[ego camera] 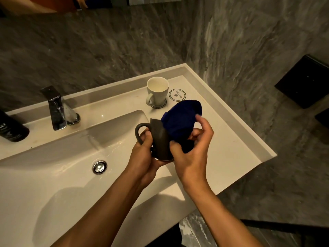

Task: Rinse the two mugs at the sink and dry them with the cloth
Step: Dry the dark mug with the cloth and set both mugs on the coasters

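Left hand point(145, 154) closed round dark mug point(160, 139), thumb by the handle, palm under the base. Right hand point(193, 148) gripping blue cloth point(181, 120), pressing it against the mug's right side and over its mouth. Mug tilted, held above the right edge of the sink point(53, 175), handle pointing left. White mug point(157, 90) upright on a coaster on the far counter, apart from the hands, handle to the left. Tap point(56, 108) far left; drain point(99, 167) left of the hands. Black bottle point(10, 128) at far-left edge.
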